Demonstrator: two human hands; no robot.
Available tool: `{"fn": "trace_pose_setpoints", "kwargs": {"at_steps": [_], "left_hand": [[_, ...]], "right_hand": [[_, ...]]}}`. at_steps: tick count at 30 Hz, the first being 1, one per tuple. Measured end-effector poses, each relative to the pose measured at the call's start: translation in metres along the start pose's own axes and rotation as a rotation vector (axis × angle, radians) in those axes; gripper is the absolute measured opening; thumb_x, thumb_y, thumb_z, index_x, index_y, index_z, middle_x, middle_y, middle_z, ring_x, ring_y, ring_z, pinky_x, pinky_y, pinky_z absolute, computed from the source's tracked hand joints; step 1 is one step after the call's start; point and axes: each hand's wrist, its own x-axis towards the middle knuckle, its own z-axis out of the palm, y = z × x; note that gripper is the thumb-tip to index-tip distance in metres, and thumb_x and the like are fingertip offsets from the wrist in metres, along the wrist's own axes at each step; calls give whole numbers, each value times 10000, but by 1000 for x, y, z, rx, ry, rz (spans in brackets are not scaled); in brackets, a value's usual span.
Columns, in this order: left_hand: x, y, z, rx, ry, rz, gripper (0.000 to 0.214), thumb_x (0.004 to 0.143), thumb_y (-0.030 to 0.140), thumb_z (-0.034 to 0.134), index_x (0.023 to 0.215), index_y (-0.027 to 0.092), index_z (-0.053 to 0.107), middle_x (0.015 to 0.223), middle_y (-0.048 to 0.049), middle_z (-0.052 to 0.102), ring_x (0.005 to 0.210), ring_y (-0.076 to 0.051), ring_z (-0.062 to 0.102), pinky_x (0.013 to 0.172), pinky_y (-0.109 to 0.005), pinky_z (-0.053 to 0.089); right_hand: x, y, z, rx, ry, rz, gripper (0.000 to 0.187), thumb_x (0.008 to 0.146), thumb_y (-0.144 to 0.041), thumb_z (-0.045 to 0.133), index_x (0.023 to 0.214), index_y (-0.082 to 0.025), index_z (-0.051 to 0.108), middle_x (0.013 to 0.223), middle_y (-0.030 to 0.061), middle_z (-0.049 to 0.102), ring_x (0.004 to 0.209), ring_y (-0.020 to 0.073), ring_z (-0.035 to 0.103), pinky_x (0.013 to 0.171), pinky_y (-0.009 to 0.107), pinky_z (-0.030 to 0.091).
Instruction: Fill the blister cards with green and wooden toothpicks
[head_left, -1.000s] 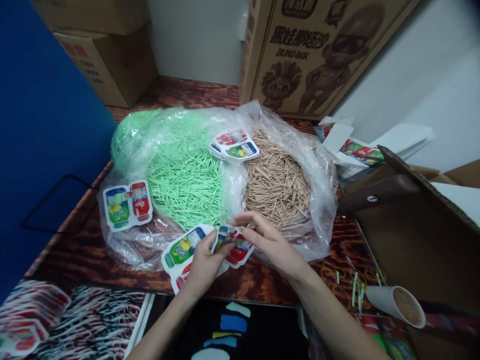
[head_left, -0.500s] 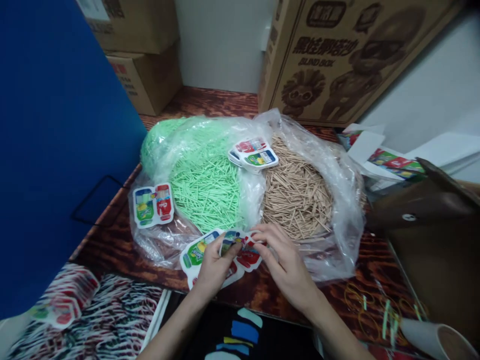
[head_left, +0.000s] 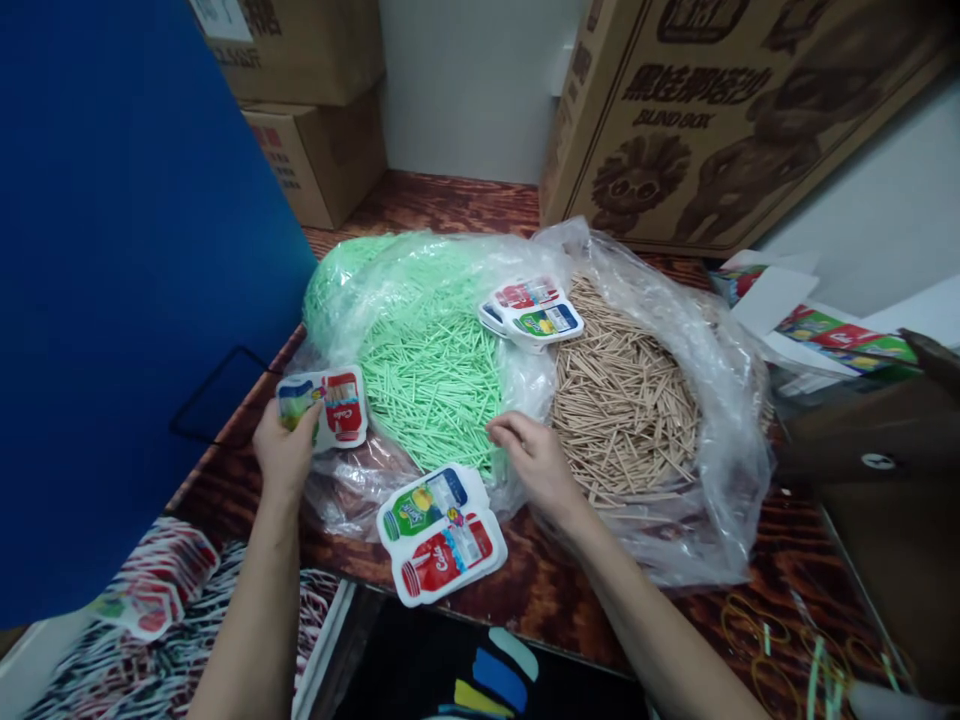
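My left hand (head_left: pixel 283 445) has its thumb over a bottle-shaped printed card (head_left: pixel 346 405), green and red, at the left edge of the plastic bags; its fingers are mostly hidden. My right hand (head_left: pixel 534 462) is closed, fingertips pinched together, over the near right edge of the green sticks (head_left: pixel 427 385). Whatever may be in that pinch is too small to make out. Between my hands, nearer to me, a stack of similar cards (head_left: pixel 442 535) lies on the table. More cards (head_left: pixel 532 310) rest on the plastic between the green sticks and the brown sticks (head_left: pixel 626 390).
Cardboard boxes (head_left: pixel 322 150) stand at the back left, and a large printed box (head_left: pixel 675 130) at the back right. A blue panel (head_left: pixel 135 300) rises on the left. Below it, a box holds many printed cards (head_left: pixel 157 590). Rubber bands (head_left: pixel 757 620) lie at the lower right.
My left hand has left the near cards and moved left to the card on the bag. My right hand has moved up to the green sticks' edge. The view has shifted slightly.
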Motion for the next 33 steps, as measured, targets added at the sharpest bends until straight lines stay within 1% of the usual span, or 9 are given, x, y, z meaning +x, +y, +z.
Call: {"fn": "trace_pose_setpoints", "kwargs": {"at_steps": [2,4,8,11,17,22,27,30,33], "left_hand": [[8,-7,8,264,-7,43,453,698,384,679,1082,149,630,958,-107,695,919,-304,643,854,-445,493],[7,-10,13,392,-19,85,529,732,362,654,1207,147,567,1080,-154,668,1022,-348,609,892,-478,462],[-1,-9,17,403,25,165,627,781,352,603,1345,128,446,1247,-202,585,1119,-378,550,927,-495,429],[-3,-10,16,406,53,197,649,798,355,582,1372,104,412,1278,-220,553,1143,-385,524,945,-492,412],[-6,-18,14,415,42,296,634,822,358,557,1385,118,390,1318,-214,498,1222,-362,449,1015,-484,353],[-12,-23,15,406,-89,371,648,846,381,519,1414,122,348,1433,-204,398,1304,-345,383,1065,-468,319],[-16,-26,9,429,-156,380,626,847,401,518,1397,133,384,1469,-196,358,1321,-354,369,1069,-478,314],[-19,-21,6,404,-93,351,621,835,398,539,1383,138,403,1456,-198,374,1321,-359,364,1071,-484,307],[-27,-4,7,360,-14,348,584,832,378,554,1353,141,440,1439,-197,391,1313,-358,367,1073,-482,301]], "right_hand": [[14,3,3,-103,31,-35,172,879,-208,473,813,-186,630,784,24,639,752,169,582,700,276,421],[26,2,6,-237,36,-102,193,895,-189,452,820,-182,629,814,40,635,791,179,573,732,286,415],[55,-9,22,-663,-5,-231,221,917,-186,443,838,-162,648,885,95,625,895,229,520,780,328,384],[75,-18,40,-960,-99,-299,169,871,-180,508,866,-122,666,958,152,608,945,281,480,775,378,361],[93,-23,71,-1214,-249,-379,258,824,-58,457,965,-38,672,959,206,599,920,299,475,782,413,339],[97,-23,64,-1143,-284,-342,259,817,-49,448,972,-37,656,994,218,615,952,307,496,810,414,344],[101,-22,32,-689,-223,-67,201,852,-74,438,959,-97,606,1040,195,643,1010,277,544,833,363,358],[110,-19,14,-543,-209,21,145,888,-158,439,855,-152,580,864,116,691,817,217,616,706,293,399],[118,-17,1,-359,-224,85,164,882,-177,451,736,-179,525,683,31,678,579,140,603,560,224,396]]}}
